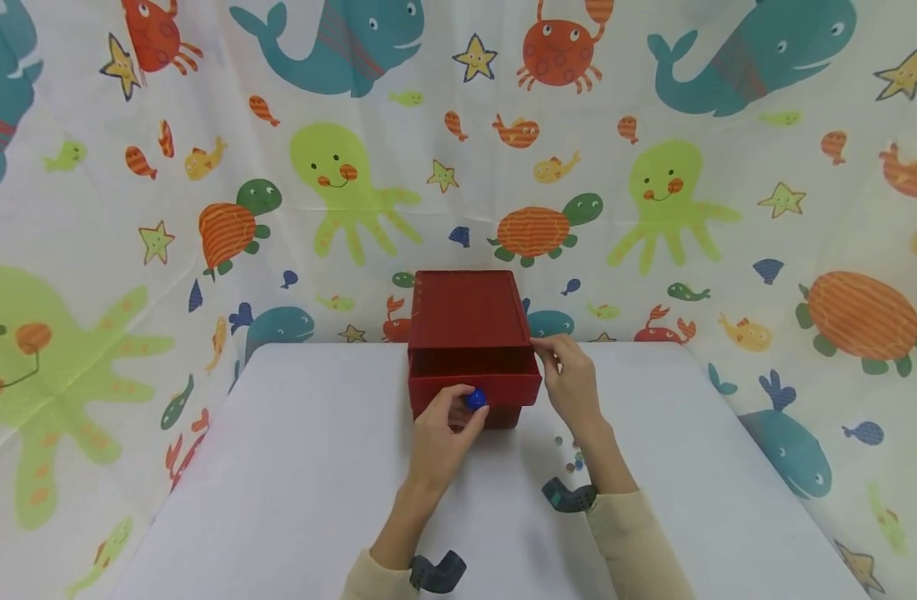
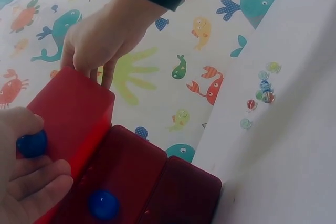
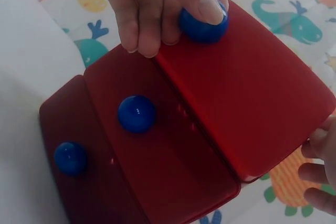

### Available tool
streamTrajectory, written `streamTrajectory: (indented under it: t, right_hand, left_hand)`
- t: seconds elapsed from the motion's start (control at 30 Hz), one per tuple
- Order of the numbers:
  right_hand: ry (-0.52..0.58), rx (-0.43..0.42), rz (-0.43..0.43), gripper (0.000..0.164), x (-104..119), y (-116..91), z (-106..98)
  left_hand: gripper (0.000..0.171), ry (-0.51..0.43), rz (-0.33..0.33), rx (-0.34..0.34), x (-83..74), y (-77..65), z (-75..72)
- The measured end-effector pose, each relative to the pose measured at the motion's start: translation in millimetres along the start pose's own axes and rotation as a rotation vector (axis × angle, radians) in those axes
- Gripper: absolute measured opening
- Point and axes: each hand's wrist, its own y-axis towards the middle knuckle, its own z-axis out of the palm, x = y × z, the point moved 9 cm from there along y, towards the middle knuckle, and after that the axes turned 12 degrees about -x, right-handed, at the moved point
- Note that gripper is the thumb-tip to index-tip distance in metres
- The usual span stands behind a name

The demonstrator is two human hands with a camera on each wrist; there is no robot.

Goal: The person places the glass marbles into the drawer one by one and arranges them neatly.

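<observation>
Sea-creature-print fabric (image 1: 458, 125) hangs behind a white surface (image 1: 316, 467), at whose far edge stands a red three-drawer chest (image 1: 466, 308), its top drawer (image 1: 507, 390) pulled out. From the near side, the left forearm slants rightward and the left hand (image 1: 438, 429) pinches that drawer's round blue knob (image 1: 477, 399). Angled inward, the right hand (image 1: 574, 382) touches the drawer's right side with bent fingers; whether they grip it, I cannot tell. Marbles (image 2: 268, 97) lie near the right wrist.
</observation>
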Motion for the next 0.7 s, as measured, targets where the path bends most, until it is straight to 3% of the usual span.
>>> streamTrajectory:
  t: [0.47, 0.7]
  right_hand:
    - [0.021, -0.018, -0.023, 0.017, 1, 0, -2]
    - [0.014, -0.005, 0.003, 0.019, -3, 0, -1]
  left_hand:
    - [0.032, -0.027, 0.046, 0.006, -10.2, -8.8, -2.3]
    - [0.032, -0.026, 0.06, 0.012, -12.7, -10.5, -2.6]
